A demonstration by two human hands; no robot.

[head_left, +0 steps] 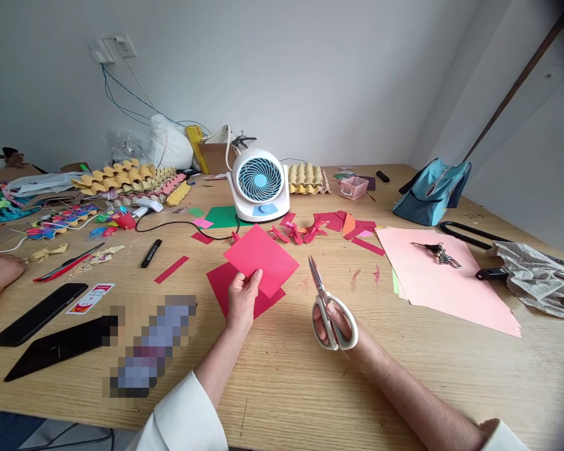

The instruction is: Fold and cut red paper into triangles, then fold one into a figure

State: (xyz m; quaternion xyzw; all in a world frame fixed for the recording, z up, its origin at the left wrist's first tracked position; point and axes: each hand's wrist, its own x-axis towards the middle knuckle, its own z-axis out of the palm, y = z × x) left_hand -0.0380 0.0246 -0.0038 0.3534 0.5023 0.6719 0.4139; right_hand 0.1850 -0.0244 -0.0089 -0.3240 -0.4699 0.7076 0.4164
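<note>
My left hand (243, 299) pinches the lower edge of a red paper square (262, 255), thumb on top. Beneath that square, more red paper (219, 285) lies on the wooden table, partly covered. To the right, my right hand (333, 322) is wrapped round the white handles of a pair of scissors (320, 283). Their blades point up and look closed, apart from the paper. Small folded red paper pieces (295, 233) sit behind the held square, and a narrow red strip (172, 269) lies to its left.
A white fan (259, 181) stands at the back centre. Pink sheets (446, 282) with keys on them and a blue bag (431, 194) are on the right. Left are a black marker (151, 254), a red cutter (68, 263), black cases (40, 313) and another person's hand (2, 269).
</note>
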